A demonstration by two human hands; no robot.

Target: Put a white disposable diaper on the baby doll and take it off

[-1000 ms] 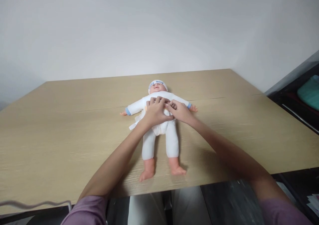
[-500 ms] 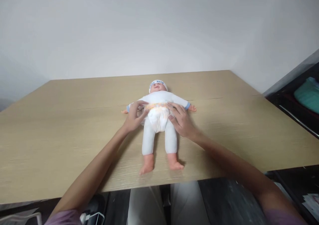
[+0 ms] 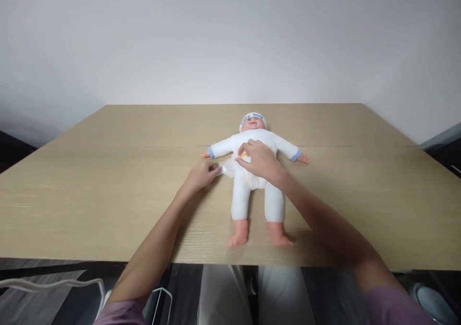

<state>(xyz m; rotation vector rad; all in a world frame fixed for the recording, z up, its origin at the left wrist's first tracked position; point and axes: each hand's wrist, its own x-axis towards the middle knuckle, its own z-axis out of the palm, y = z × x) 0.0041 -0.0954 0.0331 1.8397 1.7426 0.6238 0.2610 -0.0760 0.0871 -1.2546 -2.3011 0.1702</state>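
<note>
A baby doll in a white suit with blue cuffs and a lettered white cap lies on its back, feet toward me. Round its hips is a white diaper with an orange-yellow print at the waist. My left hand pinches the diaper's side tab and holds it stretched out to the left. Over the doll's belly, my right hand lies at the front of the diaper, thumb and fingers apart. It covers most of the waistband.
The doll lies on a wide light-wood table with a thin seam across it. Behind stands a pale wall. White cables hang below the front edge at the left.
My left hand has moved from the doll's side and now pulls the diaper tab outward. My right hand has shifted from the right hip to the middle of the waist. The view has swung left.
</note>
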